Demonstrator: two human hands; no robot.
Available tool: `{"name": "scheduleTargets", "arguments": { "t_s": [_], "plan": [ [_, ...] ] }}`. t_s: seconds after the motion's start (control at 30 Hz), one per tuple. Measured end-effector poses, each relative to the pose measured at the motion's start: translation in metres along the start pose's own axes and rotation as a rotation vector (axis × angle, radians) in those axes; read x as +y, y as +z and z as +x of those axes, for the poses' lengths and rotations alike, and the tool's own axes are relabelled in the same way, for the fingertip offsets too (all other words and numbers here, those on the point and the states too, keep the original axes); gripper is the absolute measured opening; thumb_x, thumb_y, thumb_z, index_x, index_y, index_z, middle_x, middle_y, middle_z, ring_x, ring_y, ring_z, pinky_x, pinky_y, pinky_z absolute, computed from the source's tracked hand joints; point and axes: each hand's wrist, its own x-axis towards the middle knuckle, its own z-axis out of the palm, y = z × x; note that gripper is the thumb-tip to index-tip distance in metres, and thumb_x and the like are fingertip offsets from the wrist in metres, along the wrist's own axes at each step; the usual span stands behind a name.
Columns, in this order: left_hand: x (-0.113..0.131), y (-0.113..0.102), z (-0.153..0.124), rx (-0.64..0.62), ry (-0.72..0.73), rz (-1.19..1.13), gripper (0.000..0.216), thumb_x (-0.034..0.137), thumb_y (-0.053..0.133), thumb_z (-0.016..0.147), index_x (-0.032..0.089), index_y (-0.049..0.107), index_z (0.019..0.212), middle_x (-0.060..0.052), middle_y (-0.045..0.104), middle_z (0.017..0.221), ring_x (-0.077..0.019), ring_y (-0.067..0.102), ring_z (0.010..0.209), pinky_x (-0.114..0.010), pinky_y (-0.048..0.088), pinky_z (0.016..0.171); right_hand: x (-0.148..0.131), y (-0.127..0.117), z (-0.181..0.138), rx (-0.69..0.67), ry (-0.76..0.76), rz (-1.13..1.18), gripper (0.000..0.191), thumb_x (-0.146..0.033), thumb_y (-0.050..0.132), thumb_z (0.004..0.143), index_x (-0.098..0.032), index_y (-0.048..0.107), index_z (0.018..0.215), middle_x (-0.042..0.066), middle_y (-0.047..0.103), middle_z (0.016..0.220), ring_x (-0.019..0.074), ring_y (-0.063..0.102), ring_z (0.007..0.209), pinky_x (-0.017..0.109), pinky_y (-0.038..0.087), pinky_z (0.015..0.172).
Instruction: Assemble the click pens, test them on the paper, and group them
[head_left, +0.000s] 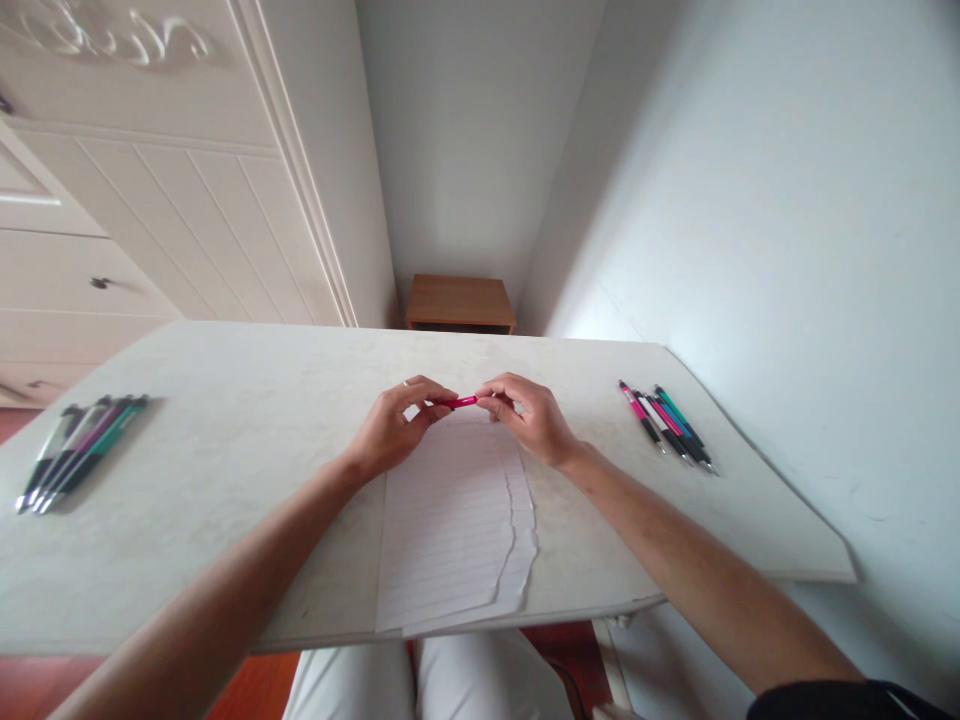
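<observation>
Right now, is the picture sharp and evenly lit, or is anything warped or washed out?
Head view: wide-angle warp bows the table and tilts the walls; light soft, no glare; the red pen between left hand and right hand is small but sharp.

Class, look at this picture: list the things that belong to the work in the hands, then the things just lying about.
In hand:
- pink pen, gripped at its ends by left hand and right hand
- lined paper under them

Lying about:
- pens on the left of the table, untouched
- pens on the right, untouched
- wooden side table and white cupboard behind
</observation>
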Motion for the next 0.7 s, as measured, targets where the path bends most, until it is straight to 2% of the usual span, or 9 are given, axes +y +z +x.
{"name": "scheduleTargets", "arguments": {
  "t_s": [0.13,0.27,0.37,0.5,0.57,0.7],
  "plan": [
    [0.001,-0.002,0.0,0.015,-0.037,-0.043,0.017,0.028,0.059,0.087,0.02,0.072,0.094,-0.005,0.073,0.093,-0.0194,0.066,0.088,-0.033,0.053,0.079,-0.001,-0.005,0.001,0.017,-0.015,0.006,0.027,-0.043,0.054,0.095,-0.019,0.066,0.098,0.005,0.066,0.086,0.0132,0.062,0.07,0.027,0.05,0.067],
    [0.003,-0.004,0.001,0.013,-0.093,-0.146,0.02,0.031,0.059,0.088,0.018,0.072,0.097,-0.007,0.072,0.094,-0.0192,0.066,0.088,-0.032,0.052,0.078,0.002,-0.021,0.005,-0.002,0.001,-0.053,0.026,-0.041,0.056,0.094,-0.018,0.066,0.102,0.006,0.067,0.095,0.0136,0.062,0.075,0.026,0.049,0.067],
    [0.005,-0.006,0.002,0.015,-0.132,-0.2,0.023,0.033,0.061,0.087,0.017,0.072,0.1,-0.007,0.07,0.096,-0.0181,0.064,0.085,-0.03,0.051,0.072,0.007,-0.037,0.007,-0.16,0.079,-0.191,0.022,-0.037,0.063,0.091,-0.018,0.069,0.101,0.006,0.066,0.092,0.0137,0.06,0.071,0.028,0.048,0.069],
    [0.002,-0.007,0.002,0.033,-0.153,-0.199,0.024,0.031,0.06,0.087,0.017,0.073,0.102,-0.007,0.068,0.095,-0.0167,0.062,0.082,-0.029,0.05,0.07,0.012,-0.056,0.006,-0.376,0.143,-0.331,0.01,-0.023,0.069,0.084,-0.018,0.074,0.092,0.006,0.066,0.09,0.0158,0.062,0.077,0.029,0.046,0.073],
    [-0.002,-0.006,0.002,0.052,-0.136,-0.157,0.023,0.03,0.06,0.087,0.019,0.073,0.101,-0.007,0.068,0.095,-0.0169,0.062,0.083,-0.03,0.05,0.071,0.012,-0.064,0.005,-0.435,0.169,-0.352,0.01,-0.018,0.071,0.082,-0.019,0.076,0.09,0.005,0.067,0.089,0.016,0.062,0.077,0.028,0.046,0.073],
    [-0.006,-0.004,0.003,0.075,-0.099,-0.05,0.019,0.027,0.061,0.086,0.021,0.074,0.099,-0.006,0.069,0.094,-0.0176,0.062,0.085,-0.031,0.051,0.073,0.012,-0.077,0.005,-0.461,0.234,-0.386,0.012,-0.015,0.071,0.078,-0.021,0.078,0.086,0.003,0.067,0.083,0.0156,0.062,0.072,0.028,0.045,0.069]
  ]
}}
